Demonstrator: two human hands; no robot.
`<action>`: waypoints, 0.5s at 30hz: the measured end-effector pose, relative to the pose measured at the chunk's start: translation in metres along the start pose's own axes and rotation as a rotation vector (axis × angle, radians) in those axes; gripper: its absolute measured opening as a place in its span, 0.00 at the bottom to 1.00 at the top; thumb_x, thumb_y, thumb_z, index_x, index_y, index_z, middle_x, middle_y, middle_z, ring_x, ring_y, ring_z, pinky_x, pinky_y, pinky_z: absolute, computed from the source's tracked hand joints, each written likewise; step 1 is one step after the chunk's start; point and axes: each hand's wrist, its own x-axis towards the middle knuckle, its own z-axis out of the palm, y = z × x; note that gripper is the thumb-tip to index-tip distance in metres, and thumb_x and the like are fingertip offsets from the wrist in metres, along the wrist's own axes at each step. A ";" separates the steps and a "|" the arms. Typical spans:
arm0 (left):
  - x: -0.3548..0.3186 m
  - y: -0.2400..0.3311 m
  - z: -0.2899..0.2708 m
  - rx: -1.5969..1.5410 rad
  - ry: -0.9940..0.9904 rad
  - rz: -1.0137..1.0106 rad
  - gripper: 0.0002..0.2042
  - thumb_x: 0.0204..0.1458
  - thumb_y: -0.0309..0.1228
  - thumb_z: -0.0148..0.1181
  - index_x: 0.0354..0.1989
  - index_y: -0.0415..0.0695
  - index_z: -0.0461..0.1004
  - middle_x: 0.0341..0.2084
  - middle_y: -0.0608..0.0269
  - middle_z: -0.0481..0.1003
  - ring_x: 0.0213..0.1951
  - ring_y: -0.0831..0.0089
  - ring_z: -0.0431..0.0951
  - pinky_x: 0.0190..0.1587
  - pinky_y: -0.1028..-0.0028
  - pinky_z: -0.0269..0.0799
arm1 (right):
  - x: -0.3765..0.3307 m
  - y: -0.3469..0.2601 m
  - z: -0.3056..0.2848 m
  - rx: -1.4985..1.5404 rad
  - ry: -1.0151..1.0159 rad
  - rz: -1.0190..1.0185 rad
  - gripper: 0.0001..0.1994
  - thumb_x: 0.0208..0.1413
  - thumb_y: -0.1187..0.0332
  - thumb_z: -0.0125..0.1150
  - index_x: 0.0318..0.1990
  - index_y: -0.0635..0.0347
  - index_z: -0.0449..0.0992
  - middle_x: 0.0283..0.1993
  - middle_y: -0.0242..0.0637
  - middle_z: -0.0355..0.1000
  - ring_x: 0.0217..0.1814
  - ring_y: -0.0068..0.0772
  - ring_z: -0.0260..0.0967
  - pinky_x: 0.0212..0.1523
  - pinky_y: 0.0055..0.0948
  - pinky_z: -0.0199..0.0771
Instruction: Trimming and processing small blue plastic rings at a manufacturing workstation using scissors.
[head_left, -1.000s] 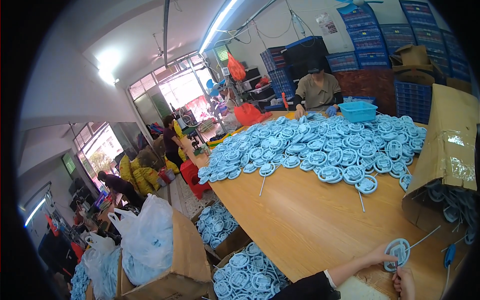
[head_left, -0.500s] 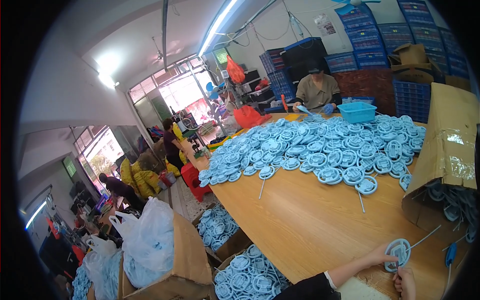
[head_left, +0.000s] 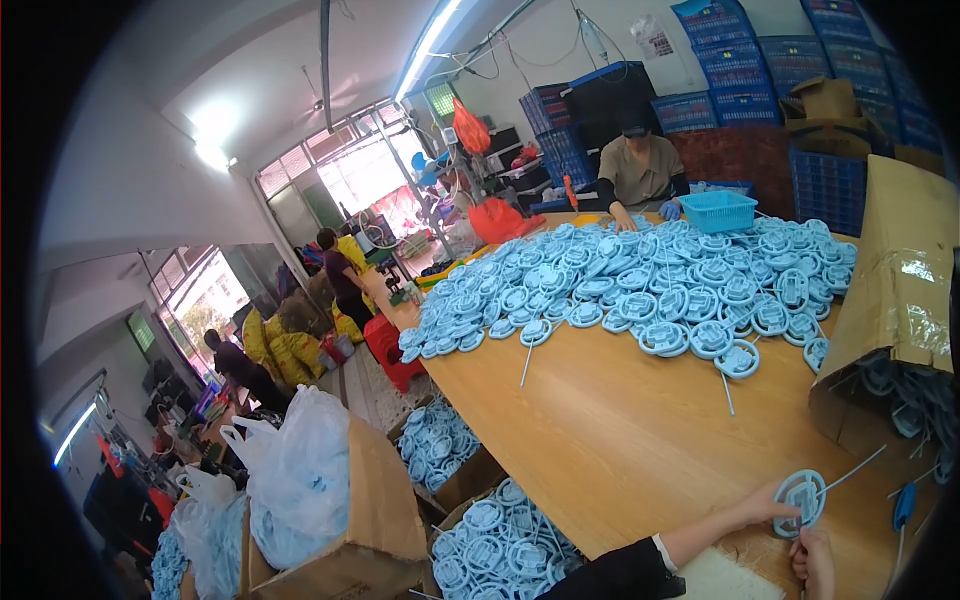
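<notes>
At the lower right, my left hand (head_left: 750,508) grips a round light-blue plastic piece (head_left: 803,495) by its left edge, thumb across its face. The piece is a ring with a moulded middle, and a thin pale rod slants up to the right from it. My right hand (head_left: 816,562) is closed just beneath its lower edge, fingers curled; what they pinch, if anything, is too small to make out. Both hands are over the near right corner of the wooden table (head_left: 600,450). A big heap of like pieces (head_left: 620,280) covers the table's far half.
A tipped cardboard box (head_left: 895,270) spills more pieces at the right. Near it lies a blue-handled tool with a cord (head_left: 905,507). A co-worker (head_left: 640,170) sits across, beside a blue basket (head_left: 718,212). Filled cartons (head_left: 390,520) and plastic bags (head_left: 300,470) stand at the left.
The co-worker has leaned forward, one hand now down at the heap where it held a light-blue piece up before. My hands keep nearly the same place and hold. The view has shifted slightly.
</notes>
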 end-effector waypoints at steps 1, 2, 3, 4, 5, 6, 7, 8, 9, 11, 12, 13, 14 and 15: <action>0.001 -0.002 -0.001 -0.003 -0.007 0.011 0.25 0.38 0.31 0.59 0.47 0.43 0.59 0.34 0.64 0.69 0.35 0.78 0.68 0.32 0.79 0.67 | -0.003 -0.004 0.003 -0.002 0.016 0.023 0.16 0.51 0.56 0.43 0.17 0.55 0.60 0.07 0.22 0.47 0.04 0.13 0.37 0.04 0.15 0.32; 0.001 0.000 -0.001 -0.007 -0.018 0.023 0.25 0.38 0.31 0.59 0.47 0.43 0.59 0.35 0.64 0.69 0.35 0.78 0.67 0.34 0.79 0.66 | -0.005 -0.008 0.005 -0.004 0.036 0.046 0.12 0.50 0.55 0.46 0.22 0.49 0.61 0.08 0.18 0.48 0.05 0.11 0.39 0.05 0.13 0.32; 0.000 0.002 -0.001 -0.010 -0.017 0.022 0.25 0.38 0.31 0.59 0.47 0.43 0.59 0.35 0.64 0.69 0.35 0.78 0.67 0.34 0.79 0.66 | -0.005 -0.006 0.005 -0.005 0.036 0.048 0.12 0.50 0.55 0.46 0.22 0.49 0.61 0.08 0.18 0.48 0.05 0.11 0.39 0.05 0.13 0.32; -0.003 0.011 0.000 -0.023 -0.021 -0.025 0.25 0.38 0.31 0.59 0.47 0.42 0.59 0.35 0.63 0.68 0.36 0.78 0.67 0.35 0.78 0.66 | -0.004 -0.005 0.003 0.006 0.031 0.048 0.12 0.50 0.55 0.46 0.22 0.49 0.61 0.08 0.18 0.49 0.05 0.11 0.39 0.05 0.13 0.32; -0.004 0.016 0.001 -0.035 -0.026 -0.071 0.25 0.38 0.31 0.59 0.47 0.42 0.59 0.35 0.63 0.68 0.36 0.78 0.67 0.36 0.78 0.66 | -0.003 -0.004 0.001 0.018 0.026 0.047 0.12 0.50 0.55 0.46 0.22 0.49 0.61 0.09 0.18 0.49 0.05 0.11 0.39 0.04 0.13 0.32; -0.002 0.014 0.001 -0.035 -0.028 -0.072 0.25 0.38 0.31 0.59 0.47 0.42 0.59 0.35 0.63 0.68 0.36 0.78 0.67 0.36 0.78 0.66 | -0.003 -0.004 0.001 0.019 0.027 0.047 0.12 0.50 0.55 0.46 0.22 0.49 0.61 0.09 0.18 0.49 0.05 0.11 0.39 0.04 0.13 0.32; -0.002 0.011 0.001 -0.043 -0.024 -0.039 0.26 0.37 0.30 0.59 0.47 0.42 0.59 0.35 0.63 0.68 0.36 0.77 0.67 0.37 0.78 0.66 | -0.004 -0.005 0.002 0.019 0.021 0.038 0.12 0.50 0.55 0.46 0.22 0.49 0.61 0.08 0.18 0.49 0.05 0.11 0.39 0.04 0.12 0.32; -0.001 0.009 0.001 -0.051 -0.020 -0.005 0.26 0.37 0.30 0.59 0.47 0.41 0.59 0.35 0.63 0.68 0.36 0.77 0.68 0.37 0.78 0.66 | -0.004 -0.006 0.003 0.019 0.015 0.030 0.12 0.50 0.55 0.46 0.22 0.49 0.61 0.08 0.18 0.48 0.05 0.10 0.39 0.04 0.12 0.32; -0.001 0.007 0.001 -0.050 -0.019 -0.004 0.26 0.37 0.30 0.59 0.47 0.41 0.59 0.35 0.63 0.68 0.36 0.77 0.68 0.37 0.78 0.66 | -0.004 -0.006 0.003 0.018 0.013 0.029 0.12 0.50 0.55 0.46 0.22 0.49 0.61 0.08 0.18 0.48 0.05 0.10 0.39 0.04 0.12 0.32; -0.001 0.007 0.001 -0.058 -0.011 0.012 0.25 0.37 0.29 0.59 0.47 0.41 0.59 0.35 0.62 0.68 0.36 0.77 0.68 0.37 0.78 0.66 | -0.004 -0.006 0.002 0.011 0.014 0.014 0.12 0.50 0.56 0.46 0.22 0.50 0.61 0.08 0.18 0.48 0.05 0.10 0.38 0.04 0.12 0.32; -0.001 0.008 0.002 -0.057 -0.011 0.012 0.25 0.37 0.29 0.59 0.47 0.41 0.59 0.35 0.62 0.68 0.36 0.77 0.68 0.37 0.78 0.66 | -0.004 -0.006 0.002 0.011 0.014 0.014 0.12 0.50 0.56 0.46 0.22 0.50 0.61 0.08 0.18 0.48 0.05 0.10 0.38 0.04 0.12 0.32; -0.001 0.010 0.002 -0.056 -0.015 -0.006 0.25 0.37 0.29 0.59 0.46 0.41 0.59 0.35 0.62 0.68 0.36 0.77 0.68 0.37 0.78 0.66 | -0.005 -0.007 0.003 0.018 0.011 0.006 0.12 0.50 0.56 0.46 0.22 0.50 0.61 0.08 0.18 0.48 0.04 0.10 0.38 0.04 0.13 0.32; -0.001 0.011 0.002 -0.055 -0.020 -0.023 0.25 0.37 0.29 0.59 0.46 0.41 0.59 0.35 0.62 0.68 0.36 0.77 0.68 0.37 0.78 0.66 | -0.006 -0.008 0.003 0.024 0.008 -0.002 0.12 0.51 0.57 0.45 0.21 0.50 0.61 0.08 0.18 0.48 0.04 0.10 0.38 0.04 0.13 0.31; -0.001 0.010 0.002 -0.055 -0.020 -0.023 0.25 0.37 0.29 0.59 0.46 0.41 0.59 0.35 0.62 0.68 0.36 0.77 0.68 0.37 0.78 0.66 | -0.005 -0.007 0.002 0.025 0.008 -0.002 0.12 0.51 0.57 0.45 0.21 0.50 0.61 0.08 0.18 0.48 0.04 0.10 0.38 0.04 0.13 0.31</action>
